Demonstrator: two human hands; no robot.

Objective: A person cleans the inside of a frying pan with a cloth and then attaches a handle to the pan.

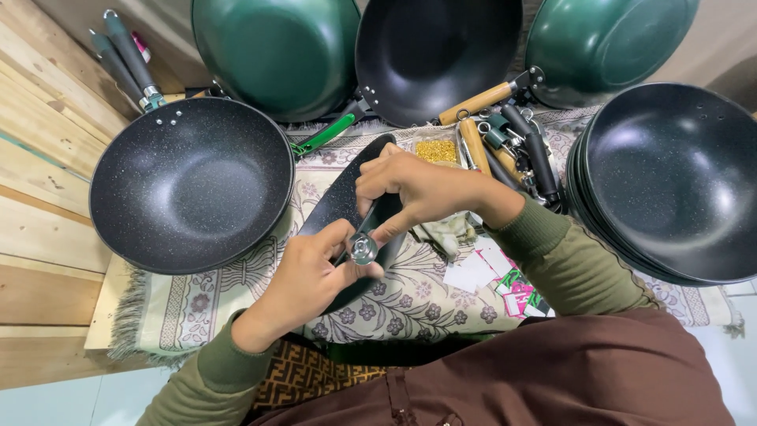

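A black pan (339, 207) stands on edge over the patterned cloth (410, 292), seen from its side. My left hand (307, 276) grips its near rim and pinches a small shiny metal fitting (363, 248) against it. My right hand (418, 189) curls over the rim from the far side, its fingertips touching the same fitting. Both sleeves are olive green.
A speckled black pan (189, 185) lies at left, a stack of black pans (670, 181) at right. Green and black pans (276, 47) lean along the back. Loose handles (520, 150), a box of yellow bits (436, 150) and paper tags (489, 268) lie on the cloth. Wooden boards (39, 158) at left.
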